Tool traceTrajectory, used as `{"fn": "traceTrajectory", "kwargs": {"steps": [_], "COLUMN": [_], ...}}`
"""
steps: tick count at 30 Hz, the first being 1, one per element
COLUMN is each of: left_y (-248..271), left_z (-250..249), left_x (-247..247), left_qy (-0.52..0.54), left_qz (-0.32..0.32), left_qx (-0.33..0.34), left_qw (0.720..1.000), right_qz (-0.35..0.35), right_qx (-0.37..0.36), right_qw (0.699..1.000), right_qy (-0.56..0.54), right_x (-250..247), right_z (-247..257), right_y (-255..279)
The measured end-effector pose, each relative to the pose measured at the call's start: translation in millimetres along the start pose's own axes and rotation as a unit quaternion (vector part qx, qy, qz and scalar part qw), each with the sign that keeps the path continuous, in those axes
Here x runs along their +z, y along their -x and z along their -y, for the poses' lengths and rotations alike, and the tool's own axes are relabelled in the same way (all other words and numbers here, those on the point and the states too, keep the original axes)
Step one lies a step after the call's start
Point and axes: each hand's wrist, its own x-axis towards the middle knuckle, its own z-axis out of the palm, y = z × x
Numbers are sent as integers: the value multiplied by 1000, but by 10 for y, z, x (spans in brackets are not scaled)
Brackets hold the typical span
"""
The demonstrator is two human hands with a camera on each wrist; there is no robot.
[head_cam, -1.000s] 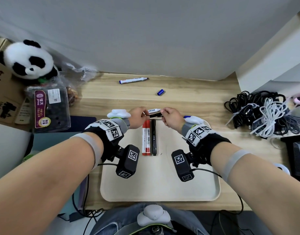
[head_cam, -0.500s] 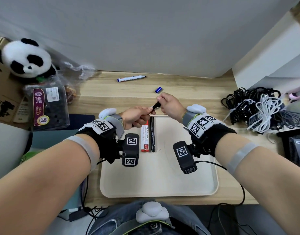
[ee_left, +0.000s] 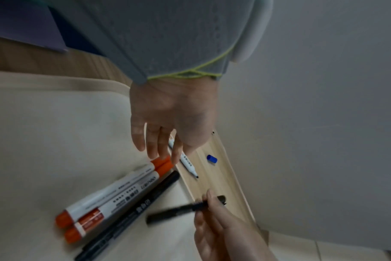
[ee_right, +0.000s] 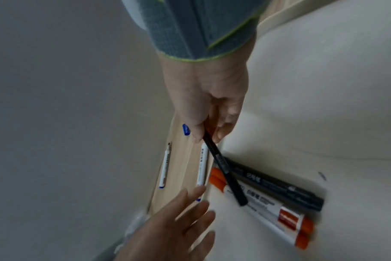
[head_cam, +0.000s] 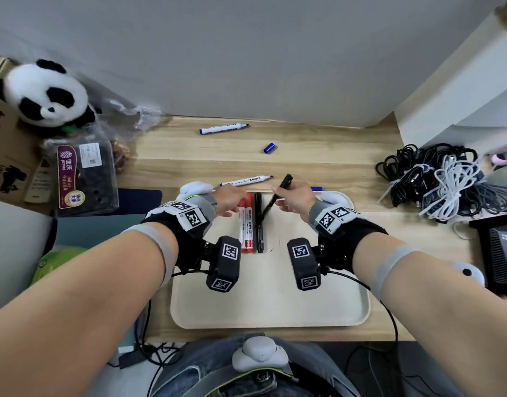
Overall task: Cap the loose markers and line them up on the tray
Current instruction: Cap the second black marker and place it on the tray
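My right hand [head_cam: 278, 193] pinches a thin black pen [head_cam: 271, 203] near its far end and holds it tilted, with its lower end over the black marker [head_cam: 258, 224] on the beige tray [head_cam: 275, 296]. Two red-capped markers [head_cam: 245, 224] lie side by side to the left of that black marker. My left hand [head_cam: 232, 203] hovers open over the red markers' far ends [ee_left: 162, 163] and holds nothing. An uncapped white marker [head_cam: 246, 180] lies on the desk just past the tray. A second uncapped one [head_cam: 223, 128] lies far back, with a blue cap [head_cam: 269, 148] between them.
Another blue cap [ee_right: 186, 129] lies by the tray's far edge beside my right hand. A packaged box [head_cam: 83, 179] and a plush panda [head_cam: 46, 93] sit at the left, and a heap of cables [head_cam: 435, 181] at the right. The tray's near half is bare.
Both hands held the black pen together above the tray's far edge. My left hand has let go and opened, and my right hand has swung the pen down toward the black marker.
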Motion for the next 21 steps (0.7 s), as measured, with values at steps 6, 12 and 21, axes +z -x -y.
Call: {"fn": "traceTrajectory", "kwargs": {"steps": [6, 12, 21], "left_y": [-144, -264, -383], "left_z": [176, 163, 148], "left_x": [-37, 13, 76], "left_qy": [-35, -66, -38], "left_qz": [-29, -27, -18], "left_qx": [-24, -29, -57], "left_qw": [999, 997, 997], "right_qz": [2, 11, 34], "right_qx": [11, 15, 40], "right_qw": [976, 958, 949], "right_qy": [218, 286, 312], "right_x": [-13, 126, 224], "right_z": [-187, -245, -291], "right_y": [-81, -187, -260]}}
